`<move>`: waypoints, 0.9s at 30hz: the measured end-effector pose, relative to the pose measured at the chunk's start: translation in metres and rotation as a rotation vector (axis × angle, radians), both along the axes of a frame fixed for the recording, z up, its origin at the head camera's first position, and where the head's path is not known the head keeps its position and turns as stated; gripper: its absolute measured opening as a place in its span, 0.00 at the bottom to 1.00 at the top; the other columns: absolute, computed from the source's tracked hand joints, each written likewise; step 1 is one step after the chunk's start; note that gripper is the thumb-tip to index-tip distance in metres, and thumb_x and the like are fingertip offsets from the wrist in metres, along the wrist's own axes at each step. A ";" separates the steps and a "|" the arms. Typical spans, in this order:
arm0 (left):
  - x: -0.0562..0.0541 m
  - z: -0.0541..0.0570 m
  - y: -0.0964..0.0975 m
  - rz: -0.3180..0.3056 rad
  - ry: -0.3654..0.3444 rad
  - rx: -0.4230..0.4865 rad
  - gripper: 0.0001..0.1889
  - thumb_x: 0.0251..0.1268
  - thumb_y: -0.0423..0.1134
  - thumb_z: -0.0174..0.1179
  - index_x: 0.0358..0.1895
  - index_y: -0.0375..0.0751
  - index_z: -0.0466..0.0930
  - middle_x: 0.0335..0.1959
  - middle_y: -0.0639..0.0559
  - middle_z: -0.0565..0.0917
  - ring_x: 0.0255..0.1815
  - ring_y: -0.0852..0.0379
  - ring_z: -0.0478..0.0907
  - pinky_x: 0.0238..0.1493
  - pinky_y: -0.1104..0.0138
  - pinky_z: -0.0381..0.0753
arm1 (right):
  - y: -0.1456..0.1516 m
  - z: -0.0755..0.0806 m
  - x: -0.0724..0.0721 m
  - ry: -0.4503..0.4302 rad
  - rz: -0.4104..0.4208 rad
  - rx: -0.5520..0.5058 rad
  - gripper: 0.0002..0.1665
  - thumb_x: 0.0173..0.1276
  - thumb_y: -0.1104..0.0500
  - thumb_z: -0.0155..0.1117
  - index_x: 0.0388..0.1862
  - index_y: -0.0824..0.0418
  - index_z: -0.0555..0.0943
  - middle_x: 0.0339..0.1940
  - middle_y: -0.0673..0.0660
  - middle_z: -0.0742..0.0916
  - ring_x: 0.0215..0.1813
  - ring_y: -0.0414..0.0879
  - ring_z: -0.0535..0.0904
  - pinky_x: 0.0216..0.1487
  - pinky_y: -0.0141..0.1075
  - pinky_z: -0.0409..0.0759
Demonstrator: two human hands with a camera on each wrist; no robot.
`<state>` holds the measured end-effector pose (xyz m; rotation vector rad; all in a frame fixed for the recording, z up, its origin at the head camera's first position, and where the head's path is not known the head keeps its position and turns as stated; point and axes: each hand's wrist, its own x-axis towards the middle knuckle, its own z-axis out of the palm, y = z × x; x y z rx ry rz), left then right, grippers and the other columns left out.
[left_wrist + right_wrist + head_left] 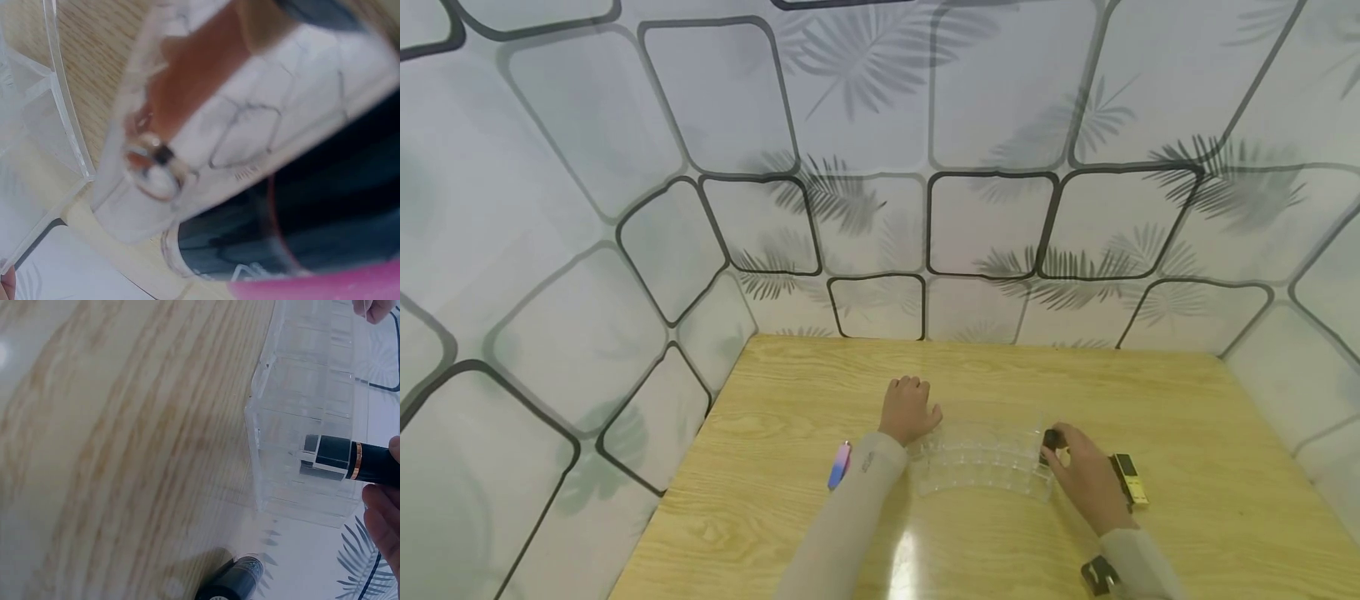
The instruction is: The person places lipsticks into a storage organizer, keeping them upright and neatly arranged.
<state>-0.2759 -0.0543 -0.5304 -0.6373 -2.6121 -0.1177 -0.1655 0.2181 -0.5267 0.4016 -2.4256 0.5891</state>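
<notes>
Black object [1097, 577] lay nearest, at near right of the worktop [1000, 558]. Right hand [1086, 477] pinched a gold-banded cylinder [355, 460], lower end inside the right end of the clear organizer [981, 458]. Left hand [908, 412] at organizer's far left; finger spread, grip undetermined.

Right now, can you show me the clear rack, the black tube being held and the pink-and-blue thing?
Clear rack [981, 457]: head view, on a curved tier near its middle.
Black tube [373, 464]: right wrist view, just beside its gold band.
Pink-and-blue thing [839, 466]: head view, on its middle.
</notes>
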 end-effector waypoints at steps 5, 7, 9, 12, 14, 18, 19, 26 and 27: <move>0.000 0.000 0.000 -0.024 0.010 -0.035 0.12 0.55 0.50 0.57 0.30 0.45 0.80 0.27 0.54 0.82 0.30 0.57 0.77 0.37 0.64 0.75 | 0.001 -0.002 0.001 0.010 0.000 -0.001 0.27 0.42 0.70 0.75 0.43 0.74 0.75 0.31 0.64 0.84 0.31 0.53 0.82 0.33 0.44 0.82; 0.000 0.000 0.000 -0.027 0.014 -0.057 0.11 0.55 0.49 0.57 0.30 0.46 0.80 0.27 0.54 0.82 0.30 0.58 0.77 0.37 0.64 0.74 | 0.001 -0.003 0.001 0.009 -0.001 0.003 0.27 0.42 0.70 0.75 0.43 0.74 0.74 0.31 0.64 0.84 0.31 0.54 0.82 0.33 0.45 0.81; 0.002 -0.001 0.000 -0.023 0.020 -0.067 0.11 0.55 0.49 0.57 0.30 0.46 0.81 0.27 0.54 0.82 0.30 0.58 0.78 0.37 0.65 0.74 | 0.001 -0.003 0.002 0.008 -0.005 0.006 0.27 0.42 0.70 0.75 0.43 0.74 0.74 0.31 0.65 0.84 0.31 0.54 0.81 0.33 0.45 0.81; 0.004 -0.001 0.002 -0.013 0.019 -0.056 0.11 0.56 0.49 0.57 0.31 0.45 0.81 0.28 0.54 0.83 0.30 0.58 0.77 0.38 0.65 0.75 | 0.002 -0.004 0.003 0.008 -0.013 0.008 0.27 0.43 0.69 0.75 0.43 0.74 0.74 0.31 0.65 0.84 0.31 0.55 0.81 0.33 0.46 0.81; 0.005 -0.001 0.003 0.000 0.014 -0.035 0.11 0.57 0.49 0.56 0.32 0.45 0.81 0.28 0.54 0.83 0.30 0.59 0.77 0.38 0.65 0.76 | 0.003 -0.005 0.003 0.007 -0.016 0.011 0.27 0.43 0.68 0.75 0.44 0.74 0.74 0.32 0.66 0.84 0.32 0.55 0.82 0.33 0.46 0.81; 0.008 -0.002 0.004 0.020 -0.002 0.013 0.10 0.57 0.48 0.56 0.33 0.46 0.80 0.26 0.56 0.81 0.28 0.59 0.75 0.39 0.65 0.75 | 0.006 -0.005 0.003 0.010 -0.014 0.028 0.28 0.44 0.67 0.75 0.44 0.73 0.74 0.34 0.66 0.84 0.33 0.55 0.82 0.34 0.46 0.81; 0.008 -0.002 0.004 0.024 -0.002 0.023 0.10 0.57 0.48 0.56 0.32 0.47 0.79 0.26 0.56 0.80 0.27 0.60 0.74 0.38 0.65 0.75 | 0.007 -0.005 0.003 0.014 -0.012 0.036 0.28 0.44 0.66 0.75 0.44 0.73 0.74 0.34 0.66 0.84 0.33 0.55 0.82 0.34 0.46 0.81; 0.011 -0.004 0.004 0.038 -0.011 0.092 0.08 0.55 0.47 0.58 0.30 0.47 0.77 0.24 0.56 0.79 0.27 0.60 0.73 0.35 0.68 0.73 | 0.012 -0.007 0.003 0.074 0.020 0.096 0.31 0.41 0.63 0.76 0.44 0.73 0.74 0.33 0.65 0.83 0.33 0.55 0.82 0.33 0.44 0.82; 0.011 -0.005 0.004 0.038 -0.015 0.097 0.08 0.55 0.47 0.57 0.30 0.47 0.77 0.24 0.56 0.79 0.27 0.60 0.73 0.35 0.68 0.73 | 0.013 -0.007 0.003 0.081 0.023 0.098 0.31 0.40 0.63 0.76 0.44 0.74 0.74 0.34 0.66 0.83 0.33 0.55 0.82 0.33 0.44 0.82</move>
